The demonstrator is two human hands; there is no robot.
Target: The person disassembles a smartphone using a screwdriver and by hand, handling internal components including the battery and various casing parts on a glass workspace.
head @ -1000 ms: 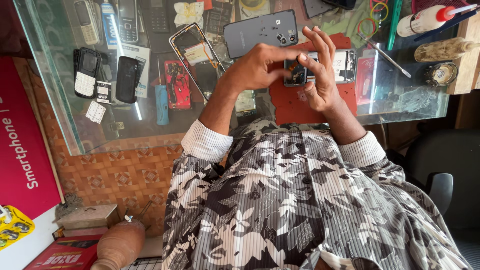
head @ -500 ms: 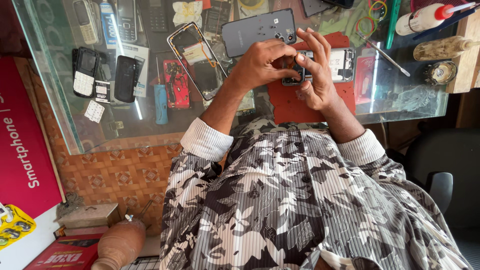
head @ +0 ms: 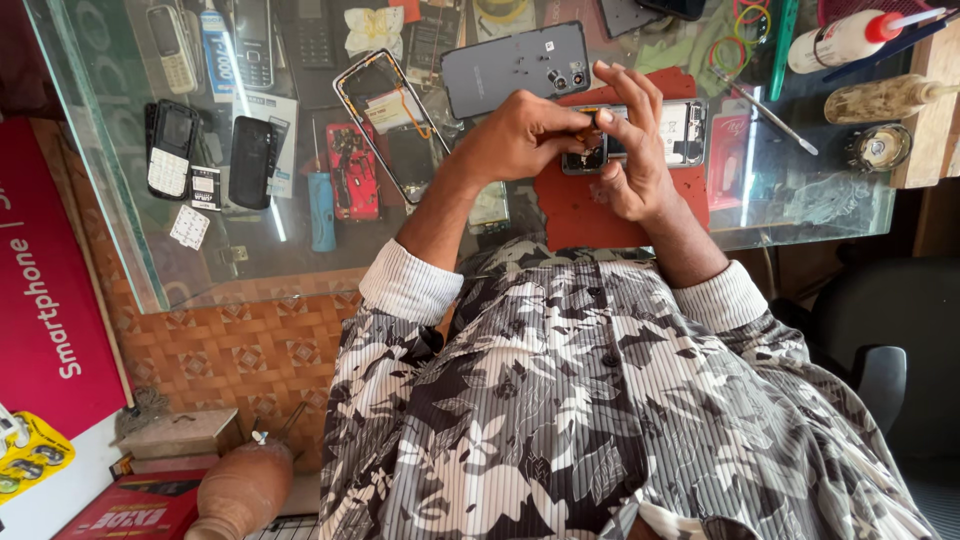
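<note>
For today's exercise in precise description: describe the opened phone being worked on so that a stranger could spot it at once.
Start at the glass counter and find the red mat near its front edge. On that mat, under both hands, lies the opened phone, back cover off and inner parts showing. Unlike the grey back cover beside it, it is the only one the left hand and right hand touch.

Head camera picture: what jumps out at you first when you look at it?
First, the two hands meeting over an opened phone on a red mat at the glass counter's near edge: left hand pinching at it, right hand touching it. Just beyond lies a grey phone back cover, and left of it an empty phone frame.
</note>
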